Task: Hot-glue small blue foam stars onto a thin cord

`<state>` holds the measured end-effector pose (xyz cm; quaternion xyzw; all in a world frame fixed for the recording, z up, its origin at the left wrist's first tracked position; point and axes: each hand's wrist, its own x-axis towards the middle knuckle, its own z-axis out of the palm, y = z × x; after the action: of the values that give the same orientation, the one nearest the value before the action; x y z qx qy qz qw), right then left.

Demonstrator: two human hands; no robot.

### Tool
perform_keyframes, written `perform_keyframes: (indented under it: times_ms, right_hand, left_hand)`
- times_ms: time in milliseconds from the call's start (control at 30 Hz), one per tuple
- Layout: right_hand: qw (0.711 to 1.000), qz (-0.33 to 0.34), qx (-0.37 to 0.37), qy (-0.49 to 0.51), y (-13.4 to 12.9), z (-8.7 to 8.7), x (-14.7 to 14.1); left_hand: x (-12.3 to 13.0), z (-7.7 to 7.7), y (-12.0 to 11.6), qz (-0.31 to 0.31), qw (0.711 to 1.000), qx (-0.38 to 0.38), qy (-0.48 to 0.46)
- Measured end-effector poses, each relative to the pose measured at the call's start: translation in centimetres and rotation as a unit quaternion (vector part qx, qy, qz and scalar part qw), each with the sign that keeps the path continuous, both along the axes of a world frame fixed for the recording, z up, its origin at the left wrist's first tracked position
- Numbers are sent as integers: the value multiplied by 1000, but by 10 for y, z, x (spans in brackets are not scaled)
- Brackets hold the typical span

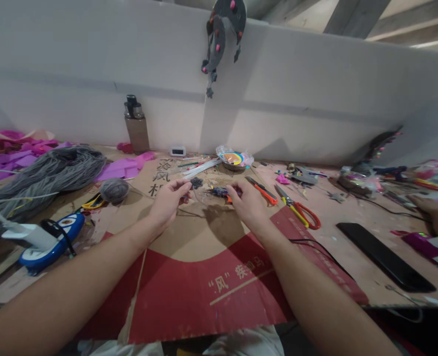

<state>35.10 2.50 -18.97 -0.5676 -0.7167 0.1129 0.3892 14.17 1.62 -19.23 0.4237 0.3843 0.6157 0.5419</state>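
Observation:
Over the cardboard sheet, my left hand pinches a small dark grey piece between thumb and fingertips. My right hand is wrapped round a dark glue gun with an orange part, its narrow tip facing left toward the grey piece. A small gap separates tip and piece. The fingers partly hide the glue gun's body. A thin grey strand trails on the cardboard below the hands. To the right of my right hand lie an orange utility knife and red-and-yellow scissors.
Left are a grey yarn ball, a yarn skein and a blue-white power strip. Behind stand a bottle and a plastic-wrapped dish. A black phone lies right, near another person's hand. A decorated crescent hangs above.

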Motion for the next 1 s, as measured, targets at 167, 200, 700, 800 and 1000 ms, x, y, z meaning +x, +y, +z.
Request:
perform_keyframes:
  times_ms: [167,200,700,800,1000]
  right_hand:
    - [979,-98,-95,-151,8,-8,11]
    - [979,-97,-107,-146,9,-11,11]
    - [979,-35,-120,164,19,-11,13]
    - [968,-6,-92,235,12,-6,5]
    - [963,124,-76,229,-19,12,-11]
  left_hand:
    - [-3,3,1,12,999,-13,-45]
    - [-4,4,1,13,998,-18,-53]
    - [-15,-1,10,33,996,-27,-84]
    - [-19,-2,13,46,995,-26,-82]
    - [-20,-3,15,59,994,-42,-78]
